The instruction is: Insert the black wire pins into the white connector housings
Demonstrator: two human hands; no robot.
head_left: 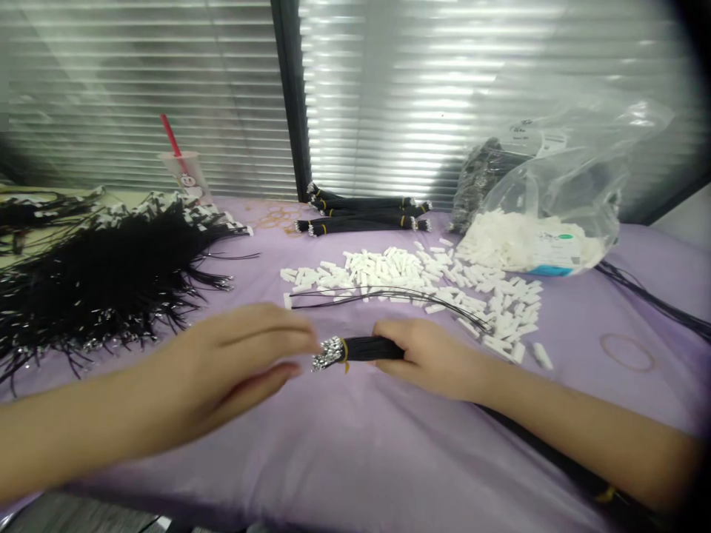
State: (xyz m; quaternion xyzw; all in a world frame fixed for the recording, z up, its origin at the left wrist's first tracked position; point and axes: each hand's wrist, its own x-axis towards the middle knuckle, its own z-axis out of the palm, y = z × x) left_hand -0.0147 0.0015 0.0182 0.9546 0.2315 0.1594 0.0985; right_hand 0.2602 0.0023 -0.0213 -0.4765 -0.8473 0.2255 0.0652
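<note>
My right hand (430, 355) is closed around a bundle of black wires (364, 349) tied with a yellow band, its silver terminal ends (327, 354) pointing left. The bundle runs back under my right forearm toward the lower right. My left hand (238, 359) lies just left of those terminal ends, fingers stretched out and together, fingertips almost touching them and holding nothing. A few loose black wires (389, 296) lie on the purple cloth (355, 444) just beyond my hands.
Many small white plastic connectors (422, 277) are scattered behind the hands. A clear bag (555, 215) of more connectors sits at the right. Tied wire bundles (364, 211) lie at the back, a big pile of loose black wires (105, 277) at left, a cup with red straw (186, 170), a rubber band (627, 352).
</note>
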